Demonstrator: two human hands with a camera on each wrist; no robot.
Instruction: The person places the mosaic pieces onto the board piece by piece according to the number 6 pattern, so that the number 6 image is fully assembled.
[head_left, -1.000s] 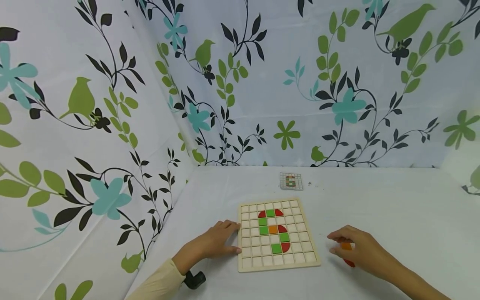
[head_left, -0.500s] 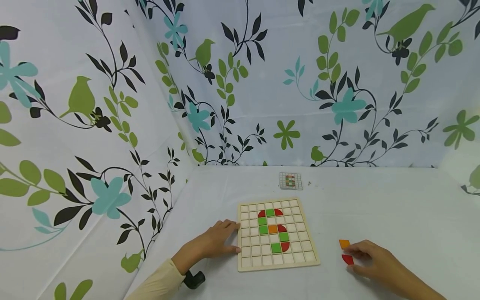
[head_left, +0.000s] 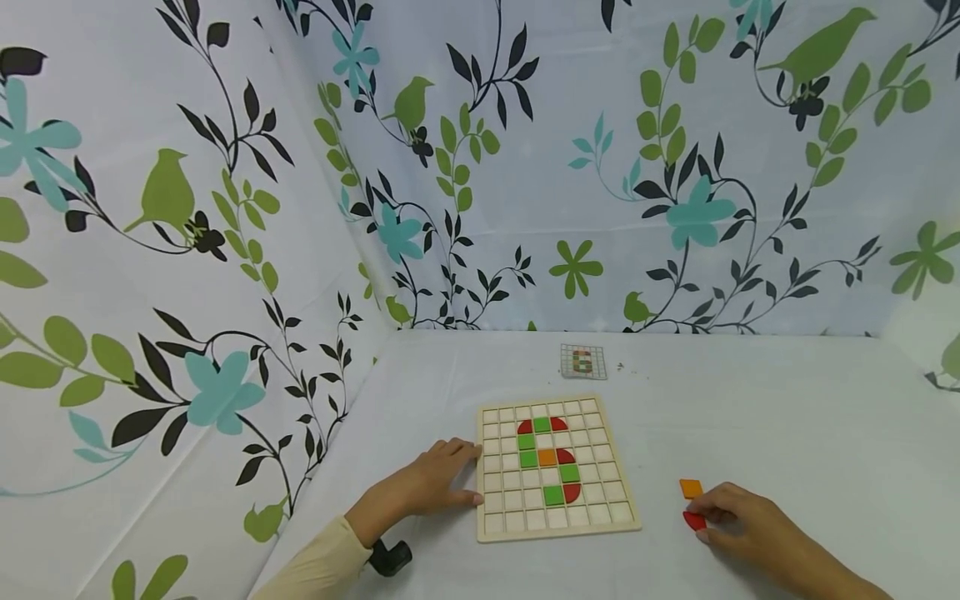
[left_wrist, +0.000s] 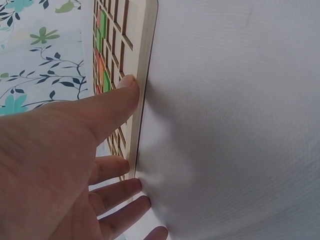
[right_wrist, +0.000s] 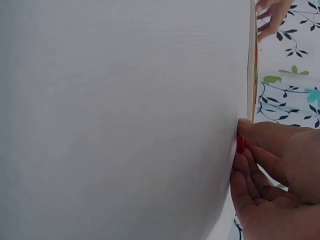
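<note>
A square wooden grid board (head_left: 558, 536) lies on the white-covered table. Set in its cells are green squares, red quarter-round tiles and an orange tile (head_left: 547, 457). At its left edge my left hand (head_left: 431, 479) rests with relaxed, spread fingers; in the left wrist view the thumb (left_wrist: 117, 100) touches the rim. Right of the board, my right hand (head_left: 750, 525) pinches a loose red quarter-round tile (head_left: 693, 521) between thumb and fingers, low at the tabletop; the right wrist view shows the red tile (right_wrist: 240, 144) partly hidden by them. Just beyond my fingers lies a loose orange square tile (head_left: 690, 488).
A small card with a printed grid pattern (head_left: 582, 362) lies behind the board. Small dark specks (head_left: 620, 367) are beside it. A black device (head_left: 390, 558) sits under my left wrist. Patterned curtains (head_left: 525, 167) rise along the back and left of the table.
My right hand has drawn back to the right and down. The orange tile it covered now lies exposed, and its fingers have come onto the red tile. The left hand stays put.
</note>
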